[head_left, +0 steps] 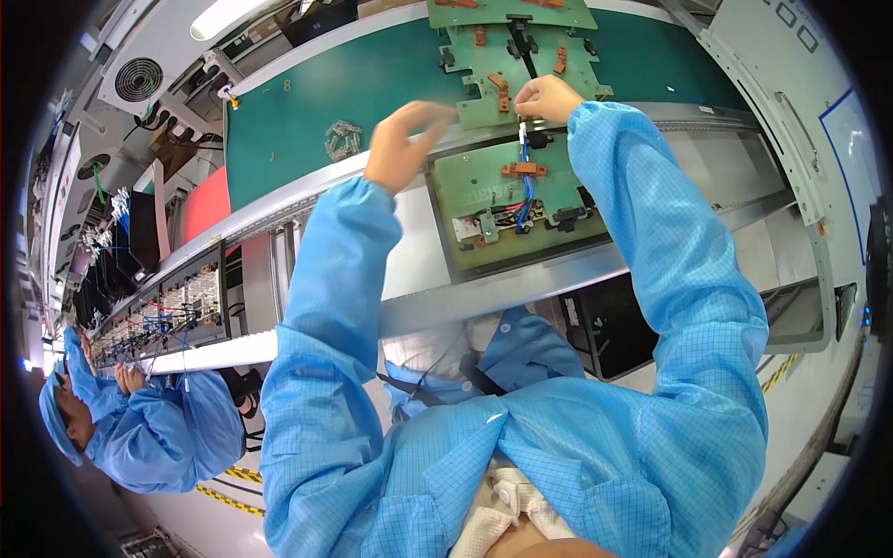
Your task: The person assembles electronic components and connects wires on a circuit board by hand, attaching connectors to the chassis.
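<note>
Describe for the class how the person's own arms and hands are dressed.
The left sleeve and right sleeve are loose, light-blue fabric with a fine, darker grid pattern, each gathered at the wrist. The left hand, slightly blurred, and the right hand wear no gloves. No printed markings show on either sleeve.
</note>
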Tool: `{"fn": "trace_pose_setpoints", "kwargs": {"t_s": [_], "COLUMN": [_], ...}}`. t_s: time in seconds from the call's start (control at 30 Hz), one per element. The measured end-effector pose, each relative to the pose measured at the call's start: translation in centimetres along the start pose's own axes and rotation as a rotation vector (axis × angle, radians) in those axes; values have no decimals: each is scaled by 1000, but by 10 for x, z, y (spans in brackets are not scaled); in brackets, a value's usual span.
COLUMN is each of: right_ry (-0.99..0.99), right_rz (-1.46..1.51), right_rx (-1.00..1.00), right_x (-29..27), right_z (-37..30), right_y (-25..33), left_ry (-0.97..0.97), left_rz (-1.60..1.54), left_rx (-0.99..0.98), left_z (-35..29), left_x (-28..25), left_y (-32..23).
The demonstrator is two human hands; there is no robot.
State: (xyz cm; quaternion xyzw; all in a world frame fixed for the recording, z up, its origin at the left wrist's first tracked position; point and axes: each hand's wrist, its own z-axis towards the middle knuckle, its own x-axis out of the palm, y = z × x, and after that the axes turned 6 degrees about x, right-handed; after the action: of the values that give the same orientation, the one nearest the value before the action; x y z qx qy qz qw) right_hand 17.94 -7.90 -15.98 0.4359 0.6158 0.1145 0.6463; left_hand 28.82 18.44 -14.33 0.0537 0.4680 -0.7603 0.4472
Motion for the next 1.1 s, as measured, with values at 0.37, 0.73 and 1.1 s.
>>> {"fn": "trace_pose_setpoints", "kwargs": {"t_s": [0.37, 0.73, 1.1], "right_ry": [179, 416, 16], "right_rz": [55, 178, 186], "right_rx": [19, -27, -178], "right_x": [-8, -9, -46], "right_z": [-17, -12, -48], "right_y": [-2, -20, 19], "left_ry": [-493, -318, -231], "left_rz": [-267, -275, -304], "left_rx": [-376, -423, -431], "left_z": [-106, -110, -107], "left_x": [-50, -40, -45], "left_y": [73, 74, 74]}}
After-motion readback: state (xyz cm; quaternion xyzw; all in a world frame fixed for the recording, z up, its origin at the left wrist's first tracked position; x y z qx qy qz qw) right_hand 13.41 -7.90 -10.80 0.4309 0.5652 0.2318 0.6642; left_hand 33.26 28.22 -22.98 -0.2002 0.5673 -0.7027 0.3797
